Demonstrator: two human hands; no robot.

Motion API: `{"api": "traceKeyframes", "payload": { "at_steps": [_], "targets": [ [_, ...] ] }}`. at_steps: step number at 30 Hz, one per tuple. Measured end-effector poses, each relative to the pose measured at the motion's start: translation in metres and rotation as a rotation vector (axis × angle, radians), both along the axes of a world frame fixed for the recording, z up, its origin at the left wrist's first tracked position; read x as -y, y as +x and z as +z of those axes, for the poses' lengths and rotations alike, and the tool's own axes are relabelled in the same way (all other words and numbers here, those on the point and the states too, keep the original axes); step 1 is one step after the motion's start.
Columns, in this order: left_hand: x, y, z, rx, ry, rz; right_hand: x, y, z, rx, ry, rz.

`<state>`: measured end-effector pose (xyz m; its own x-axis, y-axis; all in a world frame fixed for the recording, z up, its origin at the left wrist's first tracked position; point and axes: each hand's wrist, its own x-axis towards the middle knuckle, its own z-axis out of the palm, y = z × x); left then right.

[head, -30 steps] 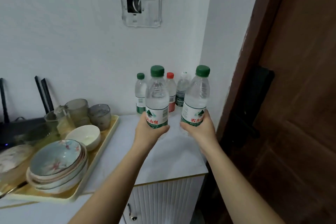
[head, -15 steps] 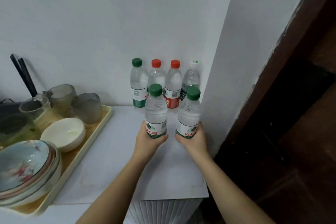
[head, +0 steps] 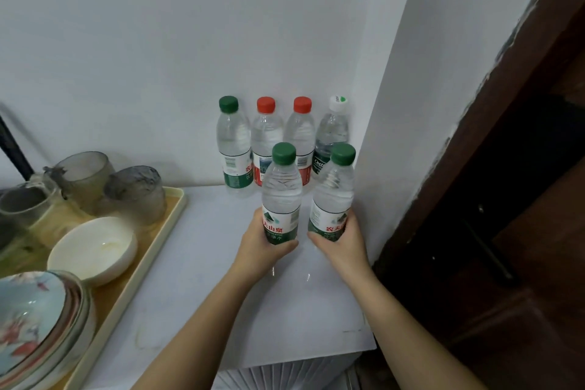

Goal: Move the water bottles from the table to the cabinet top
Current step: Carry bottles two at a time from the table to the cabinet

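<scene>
A white counter (head: 177, 279) fills the corner between pale walls, with a tray (head: 160, 242) of bowls and cups out beyond the left hand (head: 259, 247). That hand wraps the label band of the left bottle (head: 281, 196). The right hand (head: 345, 247) wraps the right bottle (head: 332, 196) the same way. Both are upright, just short of a row of four bottles (head: 235, 149) against the wall. The fingers hide whether the bases touch down. Best to lower both straight until they sit flat, then loosen the fingers outward — not forward into the row.
</scene>
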<state>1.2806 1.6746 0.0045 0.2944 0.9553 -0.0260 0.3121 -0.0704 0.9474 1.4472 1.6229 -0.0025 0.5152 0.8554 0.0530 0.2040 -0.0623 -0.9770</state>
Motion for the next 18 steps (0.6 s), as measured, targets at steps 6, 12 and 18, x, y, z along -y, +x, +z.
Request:
{"api": "traceKeyframes", "payload": {
  "at_steps": [6,12,18],
  "targets": [
    [-0.001,-0.01,0.007,-0.098,0.113,0.026,0.007,0.003,-0.004,0.139,0.039,-0.11],
    [-0.013,0.012,0.009,-0.06,0.128,0.074,-0.006,0.01,-0.002,0.183,0.065,-0.182],
    [-0.03,0.039,0.008,-0.046,0.161,0.11,-0.025,0.02,-0.001,0.287,0.068,-0.258]
  ]
}}
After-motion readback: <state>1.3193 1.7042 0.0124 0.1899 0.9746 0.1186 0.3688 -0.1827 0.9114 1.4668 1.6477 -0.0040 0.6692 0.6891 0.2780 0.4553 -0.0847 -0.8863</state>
